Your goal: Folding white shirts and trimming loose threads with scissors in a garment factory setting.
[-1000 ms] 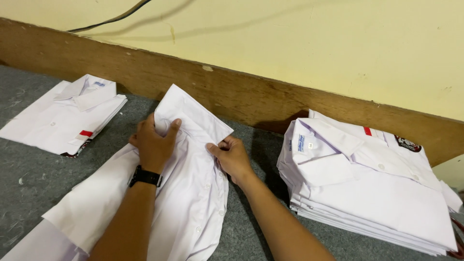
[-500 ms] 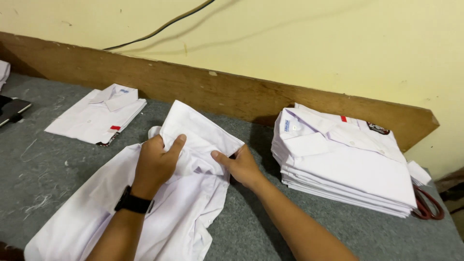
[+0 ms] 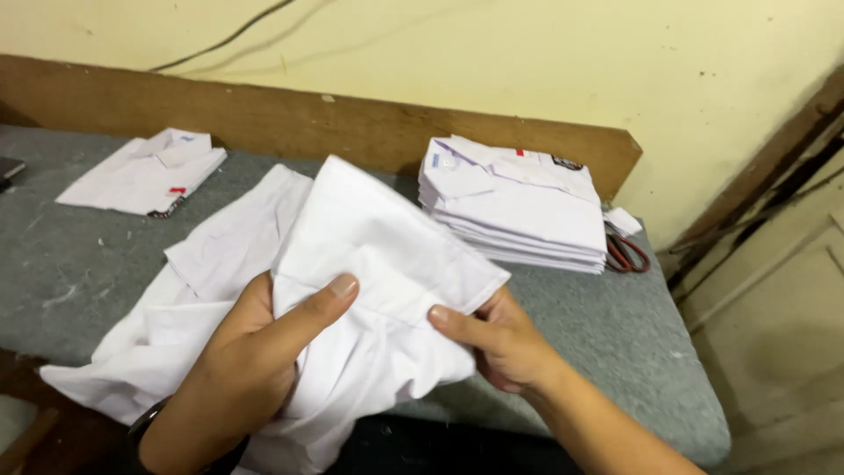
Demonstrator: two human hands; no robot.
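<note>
I hold a white shirt (image 3: 369,264) lifted off the grey table (image 3: 615,334), folded into a thick bundle. My left hand (image 3: 255,361) grips its lower left part, thumb on top, a black watch on the wrist. My right hand (image 3: 497,339) pinches the right edge of the fold. The rest of the shirt trails down over the table's front edge.
A tall stack of folded white shirts (image 3: 519,207) sits at the back right. Red-handled scissors (image 3: 626,251) lie just right of it. One folded white shirt (image 3: 145,171) lies at the back left. A wooden board (image 3: 352,132) backs the table against a yellow wall.
Both hands have lifted the shirt from the table and drawn it toward me. The view has swung right, showing the table's right end and the scissors.
</note>
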